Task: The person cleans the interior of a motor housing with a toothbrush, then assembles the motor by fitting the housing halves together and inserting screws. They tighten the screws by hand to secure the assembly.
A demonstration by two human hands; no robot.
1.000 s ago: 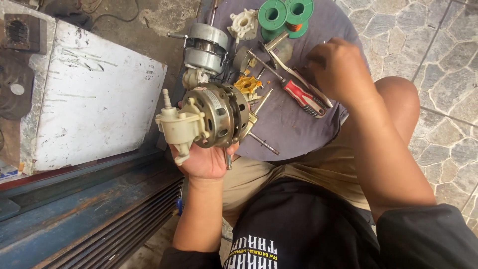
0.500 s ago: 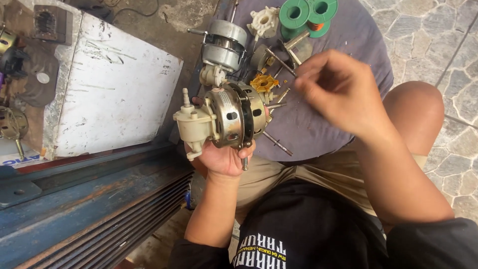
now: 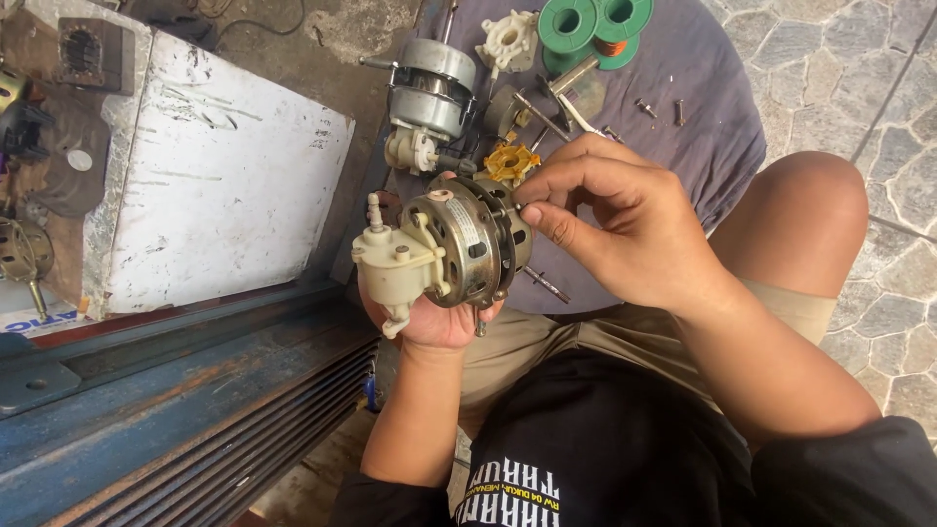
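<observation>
The left hand cradles the round grey metal fan motor firmly, while the right hand pinches something small, hidden, at its rim, best kept square.

Black printed shirt, khaki shorts, bare forearms.

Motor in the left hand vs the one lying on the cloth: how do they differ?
The held motor is cupped from below by the left hand, with the right hand pinching at its edge; the loose motor lies untouched on the purple cloth. The held motor carries a cream plastic gearbox on its end and a vented casing; the loose motor shows a plain silver band and a bare thin shaft. Both are round, metal and similar in size.
</observation>
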